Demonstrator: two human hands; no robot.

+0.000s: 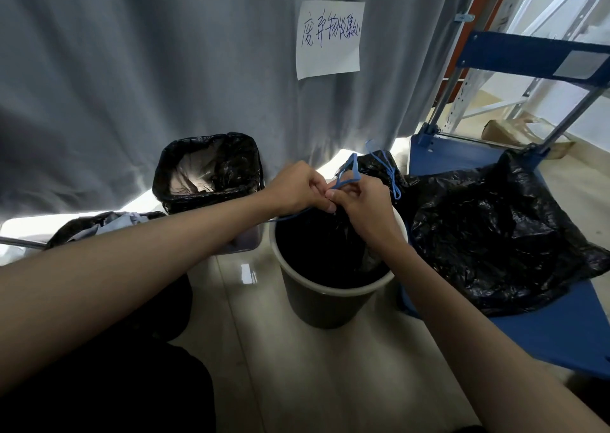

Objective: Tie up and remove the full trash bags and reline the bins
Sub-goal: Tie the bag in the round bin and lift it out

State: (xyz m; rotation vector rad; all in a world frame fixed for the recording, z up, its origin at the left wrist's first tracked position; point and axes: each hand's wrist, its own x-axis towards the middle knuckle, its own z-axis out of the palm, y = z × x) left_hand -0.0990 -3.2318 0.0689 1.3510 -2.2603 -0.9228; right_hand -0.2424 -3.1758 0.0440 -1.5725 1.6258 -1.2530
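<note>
A person's left hand (298,187) and right hand (361,205) meet above a round grey bin (317,304), each pinching the blue drawstring (348,172) of the black trash bag (326,244) that sits inside it. The fingers of both hands curl around the cord; a loop of it stands up just behind the right hand, and a thin strand trails off the left hand over the bin's rim. The bag's neck is gathered under the hands, and the knot appears to be only partly formed.

Just beside the bin on the right, a tied black bag (384,168) with its own blue cord rests against the edge of a blue platform cart (561,330), where a larger crumpled black bag (495,238) lies. Behind on the left, a square bin (208,172) is already lined in black plastic and stands open against the grey curtain (132,69), which carries a handwritten paper sign (330,38).

The risk from here, by judgement: the thin cord could slip from the pinch before the knot closes, letting the neck fall open again; a hard pull might tear the plastic at the drawstring channel; and lifting the bag while the bin is unbraced could drag the light bin up with it or tip it over
</note>
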